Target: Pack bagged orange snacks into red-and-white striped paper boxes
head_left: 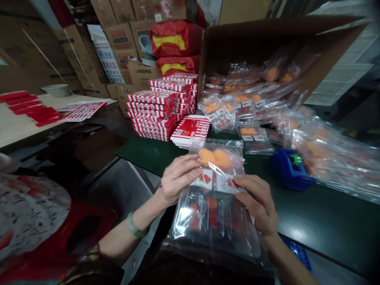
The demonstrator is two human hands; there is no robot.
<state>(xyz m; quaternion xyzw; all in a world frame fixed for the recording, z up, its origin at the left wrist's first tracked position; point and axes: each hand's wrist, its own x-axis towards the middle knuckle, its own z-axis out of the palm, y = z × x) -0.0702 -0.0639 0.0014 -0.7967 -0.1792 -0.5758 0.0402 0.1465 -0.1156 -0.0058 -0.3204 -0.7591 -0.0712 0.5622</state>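
At nine o'clock we see a pale wooden table [18, 126] with flat red strips [29, 109] laid in rows and a white bowl [56, 90] behind them. Brown cardboard cartons [118, 37] are stacked at eleven o'clock, with plump red sacks [175, 39] banded in yellow beside them.

Toward the centre stand neat piles of red-and-white striped boxes [154, 114], crisp-edged and rectangular, and a short stack of flat folded ones [191, 130] leans at their foot on the dark green tabletop [148, 152].

Our left hand [178, 178], a green bangle [133, 226] on its wrist, grips the left edge of a clear plastic bag [212, 198] at six o'clock, fingers curled over the glossy film. Our right hand [259, 202] pinches the bag's right edge, thumb on top. The bag sits just in front of us over the table's near edge; inside it are soft orange pieces at the top, two small printed cards in the middle and red items below, blurred by glare.

At one o'clock a big open carton [267, 35] lies on its side, spilling crinkly clear packets [237, 103] of the same orange and red contents. At three o'clock a blue plastic tape dispenser [292, 168] holds a green roll, with more slippery packets [332, 158] heaped past it.
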